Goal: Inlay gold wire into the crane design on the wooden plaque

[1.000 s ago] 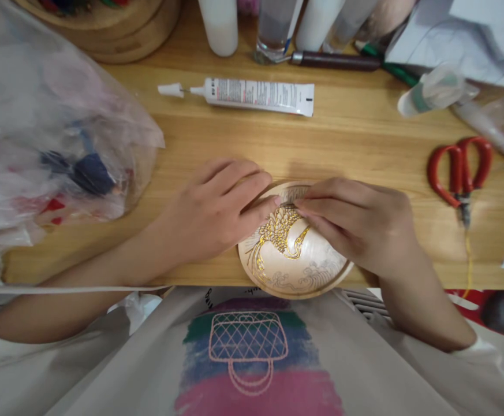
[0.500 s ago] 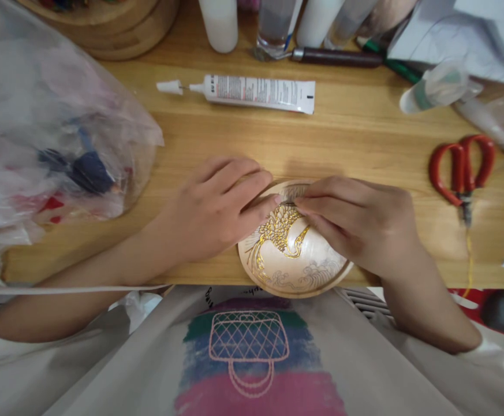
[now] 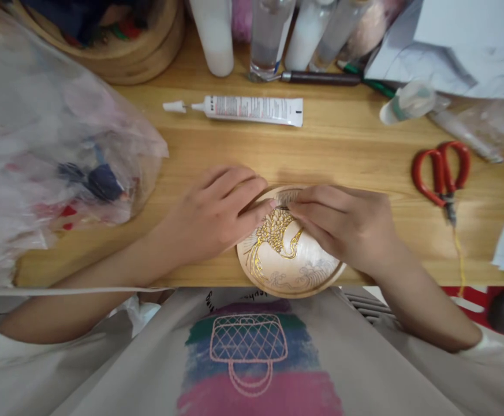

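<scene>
A round pale wooden plaque (image 3: pixel 277 283) lies at the table's front edge, its rim slightly over it. It bears a crane outlined in gold wire (image 3: pixel 273 231), with wave patterns in grey lines below. My left hand (image 3: pixel 223 214) grips the plaque's upper left side, fingers bent near the rim and thumb tip on its face. Over the upper right part, my right hand (image 3: pixel 344 222) is closed in a pinch, its fingertips close to the left thumb, at the crane's upper edge. Whatever the pinch holds is too small and hidden to name.
A white glue tube (image 3: pixel 254 110) with a pin-fitted cap lies beyond my hands. Red-handled scissors (image 3: pixel 440 173) rest at right by yellow thread (image 3: pixel 460 260). Left is a plastic bag (image 3: pixel 104 133); behind stand a round wooden container (image 3: pixel 148 58), bottles (image 3: pixel 215 40) and a dark-handled tool (image 3: pixel 321 77).
The view has shifted, so the table items sit lower, and those at right further left. Both hands stay at the plaque, with the right hand still pinching near the left thumb.
</scene>
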Available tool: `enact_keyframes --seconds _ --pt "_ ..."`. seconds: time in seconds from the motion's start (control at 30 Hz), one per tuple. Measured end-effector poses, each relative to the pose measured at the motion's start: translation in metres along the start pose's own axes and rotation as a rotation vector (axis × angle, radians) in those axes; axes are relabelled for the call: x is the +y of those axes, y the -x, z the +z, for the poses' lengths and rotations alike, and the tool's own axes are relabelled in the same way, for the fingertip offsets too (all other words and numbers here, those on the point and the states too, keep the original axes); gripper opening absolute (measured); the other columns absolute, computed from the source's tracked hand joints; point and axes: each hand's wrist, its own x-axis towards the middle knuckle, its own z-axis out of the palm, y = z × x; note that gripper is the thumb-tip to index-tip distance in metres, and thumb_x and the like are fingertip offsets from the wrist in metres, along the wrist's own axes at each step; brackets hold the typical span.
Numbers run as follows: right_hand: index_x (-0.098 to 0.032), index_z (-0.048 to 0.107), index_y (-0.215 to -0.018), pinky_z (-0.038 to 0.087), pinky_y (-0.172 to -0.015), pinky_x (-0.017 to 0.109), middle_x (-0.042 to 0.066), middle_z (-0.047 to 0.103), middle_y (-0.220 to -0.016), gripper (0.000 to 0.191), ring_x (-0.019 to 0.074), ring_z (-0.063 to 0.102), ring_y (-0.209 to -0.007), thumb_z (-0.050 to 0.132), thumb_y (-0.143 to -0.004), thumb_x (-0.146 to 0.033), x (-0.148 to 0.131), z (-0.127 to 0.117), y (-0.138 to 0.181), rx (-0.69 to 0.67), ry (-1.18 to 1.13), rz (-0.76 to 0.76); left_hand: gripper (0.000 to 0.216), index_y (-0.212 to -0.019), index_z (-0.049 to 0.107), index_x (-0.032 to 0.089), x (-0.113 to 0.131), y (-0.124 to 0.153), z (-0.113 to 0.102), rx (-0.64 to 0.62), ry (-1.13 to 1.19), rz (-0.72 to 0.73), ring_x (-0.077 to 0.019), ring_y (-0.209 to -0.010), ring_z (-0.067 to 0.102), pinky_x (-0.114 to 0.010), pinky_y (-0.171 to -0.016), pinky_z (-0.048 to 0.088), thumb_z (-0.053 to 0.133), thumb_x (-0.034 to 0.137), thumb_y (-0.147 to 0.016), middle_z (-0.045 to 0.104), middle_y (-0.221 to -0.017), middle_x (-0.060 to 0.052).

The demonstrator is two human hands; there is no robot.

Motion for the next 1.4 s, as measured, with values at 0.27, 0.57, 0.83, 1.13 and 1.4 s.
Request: enact_keyframes --seconds 0.27,0.57,0.83,1.13,1.4 --pt "-0.016 0.072 -0.09 0.048 -0.059 0.025 0.003 0.078 -0.09 0.018 0.0132 0.069 -0.075 0.056 -0.098 -0.011 0.0016 0.0019 0.0016 0.016 0.016 -0.004 0.014 -0.107 0.067 0.015 0.0019 0.0014 0.0044 0.061 -0.001 -0.013 -0.0247 -0.101 0.067 -0.038 -0.087 0.057 0.066 0.022 -0.095 0.072 -0.107 -0.009" --pt "-0.016 0.072 -0.093 0.053 -0.063 0.026 0.004 0.079 -0.091 0.012 0.0148 0.072 -0.076 0.061 -0.097 -0.014 0.0064 0.0056 0.0025 0.107 -0.08 0.002 0.012 -0.106 0.066 0.016 0.0003 -0.0001 0.0039 0.069 0.003 -0.006 -0.0227 -0.1 0.068 -0.036 -0.089 0.057 0.065 0.021 -0.095 0.072 -0.106 -0.007" --pt "-0.015 0.071 -0.096 0.057 -0.065 0.027 0.006 0.08 -0.095 0.006 0.0167 0.075 -0.081 0.066 -0.094 -0.015 0.0037 0.0053 0.0028 0.113 -0.12 0.01 0.01 -0.103 0.067 0.015 0.0014 -0.0008 0.0051 0.1 0.009 -0.017 -0.0237 -0.095 0.07 -0.036 -0.086 0.059 0.068 0.021 -0.094 0.074 -0.101 -0.007" --pt "-0.018 0.072 -0.097 0.056 -0.066 0.027 0.004 0.08 -0.096 0.012 0.0156 0.074 -0.081 0.06 -0.098 -0.016 0.0051 0.006 0.0039 0.088 -0.094 -0.004 0.011 -0.105 0.068 0.017 0.0009 0.0009 0.0057 0.062 0.062 -0.032 -0.0239 -0.101 0.069 -0.038 -0.088 0.058 0.061 0.022 -0.098 0.072 -0.103 -0.009" --pt "-0.017 0.073 -0.096 0.055 -0.064 0.026 0.004 0.079 -0.095 0.016 0.0154 0.073 -0.08 0.058 -0.097 -0.013 0.0033 0.0011 0.0022 0.025 -0.059 -0.001 0.01 -0.103 0.069 0.017 0.0015 0.0 0.0049 0.051 0.028 -0.032 -0.0242 -0.1 0.069 -0.038 -0.087 0.06 0.063 0.023 -0.097 0.073 -0.104 -0.007"
